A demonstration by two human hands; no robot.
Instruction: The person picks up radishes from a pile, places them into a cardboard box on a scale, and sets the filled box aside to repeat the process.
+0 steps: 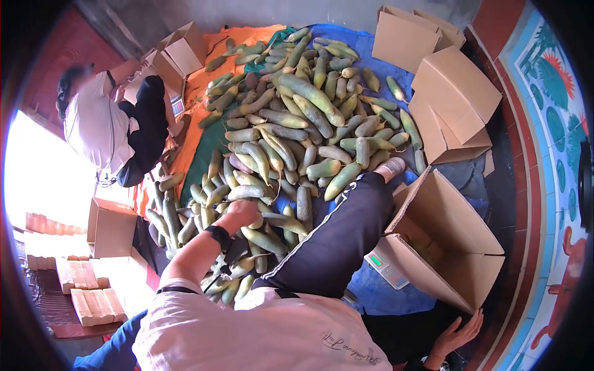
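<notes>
A large heap of green radishes [303, 117] lies in front of me, spreading down to my legs. Within its near part, my left hand [242, 213] has its fingers curled against a green radish; the fingertips are mostly hidden. A dark watch band [218, 236] circles that wrist. At the lower right, my right hand [456, 337] is open, fingers stretched out beside the near bottom corner of an open cardboard box [473, 278]. Some greenish contents show dimly inside the box. It rests on a scale [388, 272] with a lit green display.
More cardboard boxes [458, 93] stand at the right and back. On the left, another person [99, 120] crouches by a box and a second scale [178, 107]. Orange [192, 133] and blue sheets [371, 46] lie under the heap. A painted wall [560, 123] borders the right.
</notes>
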